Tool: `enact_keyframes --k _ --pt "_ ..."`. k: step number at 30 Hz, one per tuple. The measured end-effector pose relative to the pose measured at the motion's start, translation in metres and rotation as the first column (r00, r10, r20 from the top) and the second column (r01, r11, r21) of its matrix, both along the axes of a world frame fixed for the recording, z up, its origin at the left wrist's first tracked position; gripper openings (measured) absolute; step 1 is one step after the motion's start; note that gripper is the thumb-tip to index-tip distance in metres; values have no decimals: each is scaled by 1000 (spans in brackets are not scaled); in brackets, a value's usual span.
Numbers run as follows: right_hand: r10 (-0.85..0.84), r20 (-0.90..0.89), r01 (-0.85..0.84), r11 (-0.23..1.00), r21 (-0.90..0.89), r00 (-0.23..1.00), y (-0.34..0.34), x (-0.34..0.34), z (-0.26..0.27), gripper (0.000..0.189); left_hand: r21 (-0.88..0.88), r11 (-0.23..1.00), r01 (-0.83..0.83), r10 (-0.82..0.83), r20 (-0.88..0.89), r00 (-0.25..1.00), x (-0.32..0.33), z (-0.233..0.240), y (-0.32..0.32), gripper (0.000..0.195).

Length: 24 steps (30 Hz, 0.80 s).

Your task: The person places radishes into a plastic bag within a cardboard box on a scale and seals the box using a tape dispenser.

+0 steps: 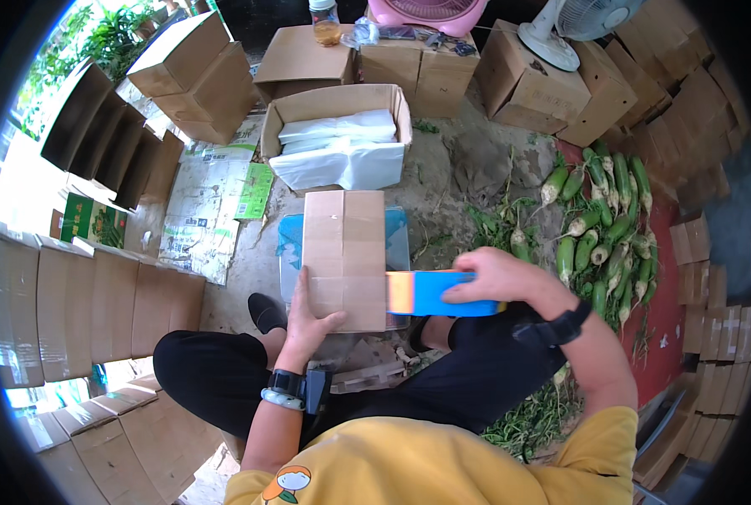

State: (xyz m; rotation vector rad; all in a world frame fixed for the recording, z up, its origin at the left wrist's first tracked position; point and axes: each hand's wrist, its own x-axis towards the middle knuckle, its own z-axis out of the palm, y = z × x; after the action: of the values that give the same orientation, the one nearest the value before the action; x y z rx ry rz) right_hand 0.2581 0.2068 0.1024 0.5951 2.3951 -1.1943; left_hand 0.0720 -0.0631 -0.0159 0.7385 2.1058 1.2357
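A closed cardboard box (364,246) lies before me on a low support with blue patches (397,221). A seam runs down the length of its top face. My left hand (312,322) grips the box's lower left corner, thumb over the top and fingers along the side. In my right hand (492,276) is a blue tape dispenser (430,295), slightly blurred, its orange end at the right edge of the box. Whether the dispenser touches the box I cannot tell.
Beyond the box stands an open carton (407,120) of white plastic bags (340,145). Green radishes (615,233) lie heaped on a red sheet (662,315) at right. Stacked cartons (66,303) line the left. A white fan (549,47) and a pink fan (429,16) sit on boxes behind.
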Motion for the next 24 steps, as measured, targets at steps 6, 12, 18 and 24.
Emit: enact_keyframes --k 6,12,18,24 --pt "-88 167 81 996 45 982 34 57 -33 57 -39 999 7 -7 4 1000 0 -3 -1 103" --pt "-32 240 8 995 99 970 24 24 -105 66 -21 1000 1 1 82 997 3 2 0 103" --pt "36 235 -71 988 141 971 -6 -14 -149 67 -29 1000 9 -6 74 997 2 -1 -3 105" --pt "-36 294 -2 992 130 955 -16 -37 -129 63 -43 999 7 -5 58 998 4 -1 -3 105"
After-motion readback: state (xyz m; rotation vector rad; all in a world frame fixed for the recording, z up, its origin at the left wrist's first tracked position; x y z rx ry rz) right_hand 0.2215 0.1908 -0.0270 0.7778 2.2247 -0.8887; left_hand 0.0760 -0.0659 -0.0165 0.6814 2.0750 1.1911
